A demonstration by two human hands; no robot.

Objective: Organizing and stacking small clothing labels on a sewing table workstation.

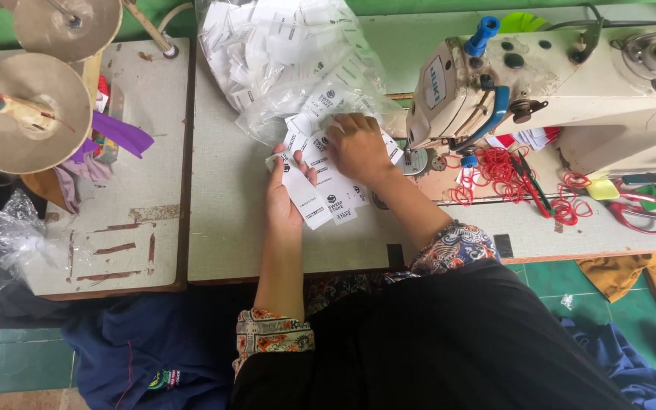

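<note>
Just left of the sewing machine (pixel 540 83), my left hand (pixel 282 193) has its grip closed on white labels (pixel 309 199); my right hand (pixel 357 144) lies flat, grip open, on the counter's (pixel 225 228) pile. They seem light, thin, slippery; I would pinch the edges.

Worn grey worktable (pixel 214 228) (paint peeling) over green tiled floor (pixel 571 281).
</note>
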